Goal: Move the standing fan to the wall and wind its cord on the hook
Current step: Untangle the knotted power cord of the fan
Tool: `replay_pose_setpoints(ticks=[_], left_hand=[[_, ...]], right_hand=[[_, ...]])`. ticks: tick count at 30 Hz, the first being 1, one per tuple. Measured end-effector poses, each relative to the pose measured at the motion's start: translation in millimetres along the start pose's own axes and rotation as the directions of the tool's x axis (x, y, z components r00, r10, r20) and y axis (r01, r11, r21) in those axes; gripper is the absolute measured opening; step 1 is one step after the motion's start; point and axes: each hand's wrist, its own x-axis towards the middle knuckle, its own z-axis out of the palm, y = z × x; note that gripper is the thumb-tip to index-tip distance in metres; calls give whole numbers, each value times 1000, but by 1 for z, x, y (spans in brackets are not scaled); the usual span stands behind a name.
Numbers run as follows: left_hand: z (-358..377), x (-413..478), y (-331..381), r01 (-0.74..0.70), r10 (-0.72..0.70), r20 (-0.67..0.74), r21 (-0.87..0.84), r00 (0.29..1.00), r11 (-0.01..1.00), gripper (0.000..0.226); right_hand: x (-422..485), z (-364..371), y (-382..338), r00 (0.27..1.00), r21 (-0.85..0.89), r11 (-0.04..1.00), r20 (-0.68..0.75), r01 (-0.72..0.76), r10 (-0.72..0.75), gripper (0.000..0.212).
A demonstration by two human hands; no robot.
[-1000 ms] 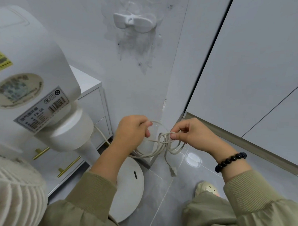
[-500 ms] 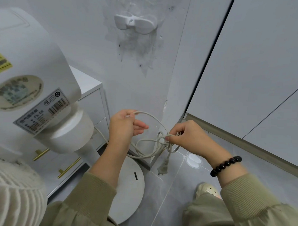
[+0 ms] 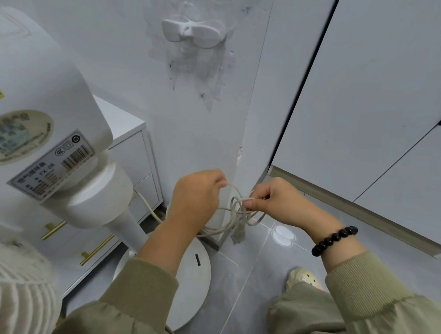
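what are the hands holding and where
Both hold the cord: the right hand pinches the gathered loops near their top, the left hand grips a strand beside them.

- Wall (image 3: 113, 50): pale grey, dark smudges (image 3: 200, 76) at mid-height; outer corner chipped.
- Left, against wall: white drawer unit (image 3: 125, 128), gold bar handles (image 3: 96, 250).
- Right: tall white doors (image 3: 367, 97), dark gaps between them, beige plinth (image 3: 357, 214) below.
- Floor (image 3: 247, 287): glossy grey tile, one bright glare (image 3: 283, 235).
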Motion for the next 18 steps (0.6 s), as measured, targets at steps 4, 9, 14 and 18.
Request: replay_pose_setpoints(ticks=[4,9,14,18], left_hand=[[-9,4,3,340,-378,-73,-305,923,890,20],[-11,3,13,474,-576,-13,-554,817,685,27],[-12,6,15,520,-645,99,-690,757,504,26],[-12,9,10,573,-734,152,-733,662,365,23]], right_hand=[[-2,-9,4,1000,106,994,20,4,-7,26],[-1,-10,5,999,15,999,-21,34,-33,9],[1,12,7,993,-295,948,45,117,-109,17],[0,12,5,973,-260,942,-34,212,-228,22]])
